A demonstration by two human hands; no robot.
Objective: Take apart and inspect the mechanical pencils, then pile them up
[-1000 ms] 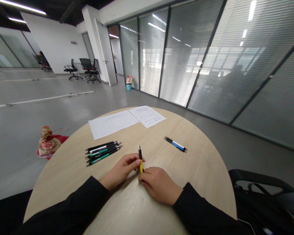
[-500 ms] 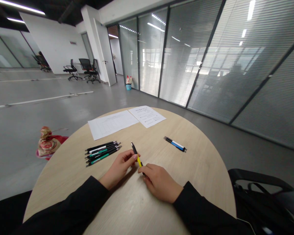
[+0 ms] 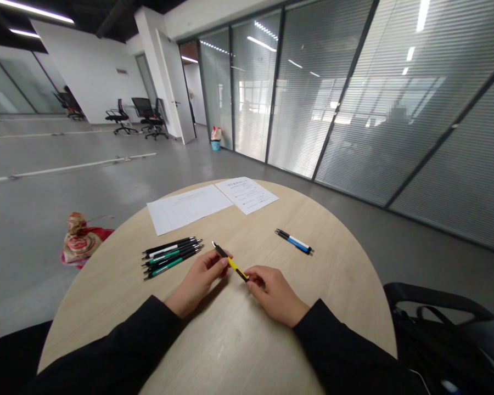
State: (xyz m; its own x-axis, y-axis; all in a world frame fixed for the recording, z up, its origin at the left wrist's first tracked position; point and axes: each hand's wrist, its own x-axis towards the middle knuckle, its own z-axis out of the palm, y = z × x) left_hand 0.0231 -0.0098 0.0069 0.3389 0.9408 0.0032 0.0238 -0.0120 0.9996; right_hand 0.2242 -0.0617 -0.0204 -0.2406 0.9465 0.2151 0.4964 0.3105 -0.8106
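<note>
A yellow and black pen (image 3: 234,265) slants above the round wooden table (image 3: 230,351). My left hand (image 3: 201,278) pinches it near its dark front part, the tip pointing up and left. At its lower right end, the fingers of my right hand (image 3: 275,293) are closed on the pen. Several black, white and green pens (image 3: 173,257) lie side by side just left of my left hand. Beyond my right hand, a white pen and a blue pen (image 3: 294,242) rest together on the tabletop.
Two printed paper sheets (image 3: 189,208) lie at the table's far edge. A black chair (image 3: 436,307) stands at the right, close to the table. On the floor at the left is a red and beige bag (image 3: 82,241). Glass partitions line the right side.
The yellow pen has turned, its tip swinging left and its rear end moving right and up. My right hand has shifted slightly right and up with that end.
</note>
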